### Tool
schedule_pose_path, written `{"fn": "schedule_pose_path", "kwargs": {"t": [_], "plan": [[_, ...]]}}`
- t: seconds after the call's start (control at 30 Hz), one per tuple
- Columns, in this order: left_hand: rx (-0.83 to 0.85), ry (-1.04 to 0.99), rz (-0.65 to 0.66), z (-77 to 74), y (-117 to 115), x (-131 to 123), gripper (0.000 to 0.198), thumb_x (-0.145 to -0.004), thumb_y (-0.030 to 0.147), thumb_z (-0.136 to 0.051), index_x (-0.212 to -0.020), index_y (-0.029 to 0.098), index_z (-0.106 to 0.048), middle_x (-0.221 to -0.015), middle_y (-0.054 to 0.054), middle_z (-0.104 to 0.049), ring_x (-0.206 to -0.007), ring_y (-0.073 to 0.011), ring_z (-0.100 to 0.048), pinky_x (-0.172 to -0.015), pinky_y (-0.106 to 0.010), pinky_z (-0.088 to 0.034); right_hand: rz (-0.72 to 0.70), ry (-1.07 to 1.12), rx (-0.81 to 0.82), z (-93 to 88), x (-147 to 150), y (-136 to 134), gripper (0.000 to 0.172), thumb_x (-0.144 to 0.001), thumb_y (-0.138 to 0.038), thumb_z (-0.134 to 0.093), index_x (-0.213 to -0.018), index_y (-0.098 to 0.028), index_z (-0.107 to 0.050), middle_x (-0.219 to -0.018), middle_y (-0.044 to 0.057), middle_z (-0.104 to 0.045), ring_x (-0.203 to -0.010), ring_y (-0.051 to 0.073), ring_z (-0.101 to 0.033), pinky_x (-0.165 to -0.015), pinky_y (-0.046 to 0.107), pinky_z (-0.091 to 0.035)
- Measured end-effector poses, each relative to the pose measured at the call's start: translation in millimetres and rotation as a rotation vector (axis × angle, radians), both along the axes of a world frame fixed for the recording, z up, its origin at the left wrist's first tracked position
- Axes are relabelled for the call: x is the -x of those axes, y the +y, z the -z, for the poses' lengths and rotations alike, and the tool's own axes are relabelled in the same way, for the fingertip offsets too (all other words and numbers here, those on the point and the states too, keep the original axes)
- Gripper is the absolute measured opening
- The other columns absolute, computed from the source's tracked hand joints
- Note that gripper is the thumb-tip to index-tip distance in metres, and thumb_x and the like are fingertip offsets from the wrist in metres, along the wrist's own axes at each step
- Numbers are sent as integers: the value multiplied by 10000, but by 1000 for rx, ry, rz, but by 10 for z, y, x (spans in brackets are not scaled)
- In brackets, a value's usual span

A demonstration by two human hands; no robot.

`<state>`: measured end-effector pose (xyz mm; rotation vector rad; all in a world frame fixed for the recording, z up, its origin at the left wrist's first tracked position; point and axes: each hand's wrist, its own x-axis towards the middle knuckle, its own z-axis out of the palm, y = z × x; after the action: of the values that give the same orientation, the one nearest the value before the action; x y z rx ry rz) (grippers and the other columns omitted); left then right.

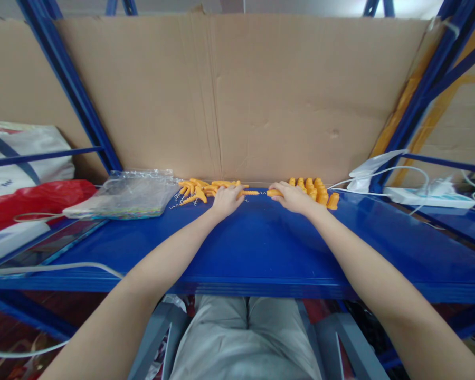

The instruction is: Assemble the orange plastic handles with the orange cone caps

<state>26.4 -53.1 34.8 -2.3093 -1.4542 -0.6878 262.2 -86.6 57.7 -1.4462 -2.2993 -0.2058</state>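
Both my arms reach far across a blue metal shelf (257, 248). My left hand (226, 200) is curled over a threaded orange plastic piece (250, 193) at the edge of a loose pile of orange parts (200, 189) with small chains. My right hand (293, 198) is closed on a short orange piece (273, 193) that points toward the left hand. Just behind it stands a cluster of upright orange caps (316, 190).
A clear plastic bag (129, 194) of small colourful items lies left of the pile. A red bag (35, 200) and a white bag (24, 153) sit further left. A white power strip (427, 198) and cables lie at right. Cardboard (237, 95) backs the shelf.
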Motion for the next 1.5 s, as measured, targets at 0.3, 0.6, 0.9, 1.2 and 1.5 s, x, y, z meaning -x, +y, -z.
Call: {"fn": "schedule_pose_path", "kwargs": {"t": [0.3, 0.6, 0.9, 1.2, 1.5], "plan": [[69, 19, -19, -60, -81, -28, 389, -936, 227, -557, -1316, 228, -641, -1165, -93, -740, -1095, -275, -691, -967, -392, -491, -230, 314, 12, 127, -39, 187, 365, -846, -182, -613, -1210, -198, -592, -1243, 129, -628, -1168, 256, -617, -1001, 459, -508], [53, -44, -6, -61, -86, -19, 410, -921, 193, -569, -1322, 228, -646, -1211, -93, -728, -1121, -276, -689, -980, -406, -517, -247, 688, 330, 126, -83, 223, 255, -834, -245, -709, -1064, -203, -607, -1063, 70, -686, -805, 165, -710, -849, 394, -596], [-20, -63, 83, -12, -17, 11, 349, -893, 295, -649, -1232, 216, -683, -1104, -100, -760, -1039, -284, -715, -929, -402, -524, -95, 851, 511, 50, 33, 98, 158, -1027, -275, -464, -1035, -180, -590, -922, 81, -756, -743, 148, -745, -785, 283, -586], [13, -57, 161, -20, -3, 39, 401, -930, 372, -608, -1285, 189, -640, -1244, -109, -714, -1118, -280, -684, -964, -399, -507, -33, 831, 546, 1, 46, 46, 202, -1042, -302, -434, -937, -179, -556, -829, 69, -760, -585, 120, -702, -634, 215, -531], [-10, -63, 164, 14, 45, 53, 332, -936, 369, -599, -1201, 178, -655, -1133, -120, -732, -1046, -264, -694, -900, -363, -524, -36, 849, 610, -8, 37, 3, 208, -1037, -355, -442, -1025, -186, -564, -881, 93, -768, -614, 143, -715, -678, 258, -567]]}}
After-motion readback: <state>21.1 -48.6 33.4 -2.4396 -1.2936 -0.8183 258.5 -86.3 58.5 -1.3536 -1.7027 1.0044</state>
